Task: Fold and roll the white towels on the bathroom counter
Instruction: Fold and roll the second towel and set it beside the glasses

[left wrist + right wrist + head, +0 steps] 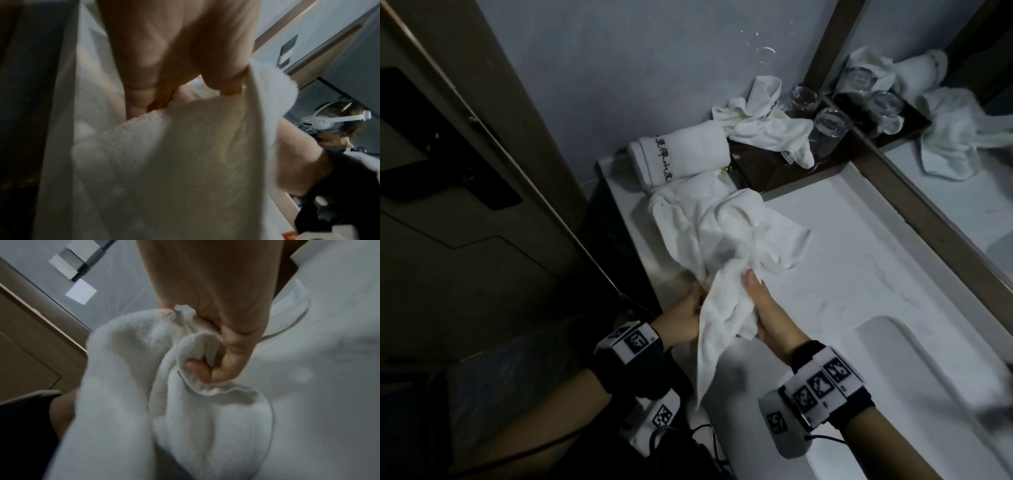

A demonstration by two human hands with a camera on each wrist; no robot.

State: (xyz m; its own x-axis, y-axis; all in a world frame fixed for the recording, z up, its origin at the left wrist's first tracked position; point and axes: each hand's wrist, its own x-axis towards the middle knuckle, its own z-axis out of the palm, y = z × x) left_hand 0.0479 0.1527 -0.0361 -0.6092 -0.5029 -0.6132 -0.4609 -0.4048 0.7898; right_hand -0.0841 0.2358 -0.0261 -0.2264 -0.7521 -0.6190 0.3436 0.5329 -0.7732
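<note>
One roll (681, 154) sits done by the wall. Both hands, left (685, 317) and right (760, 308), grip a messy towel (726, 240) over the counter (859, 260). Another towel (767, 126) waits.

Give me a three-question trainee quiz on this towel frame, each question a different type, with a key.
1. True or false: the rolled towel with dark lettering lies at the counter's far left end.
2. Multiple choice: the loose towel is held by A) the left hand alone, B) the right hand alone, C) both hands.
3. Fill in: two clear ___ stand beside the mirror.

Key: 1 true. 2 C; in the wrist views the fingers of the left hand and those of the right curl round the cloth. 3 drinking glasses.
</note>
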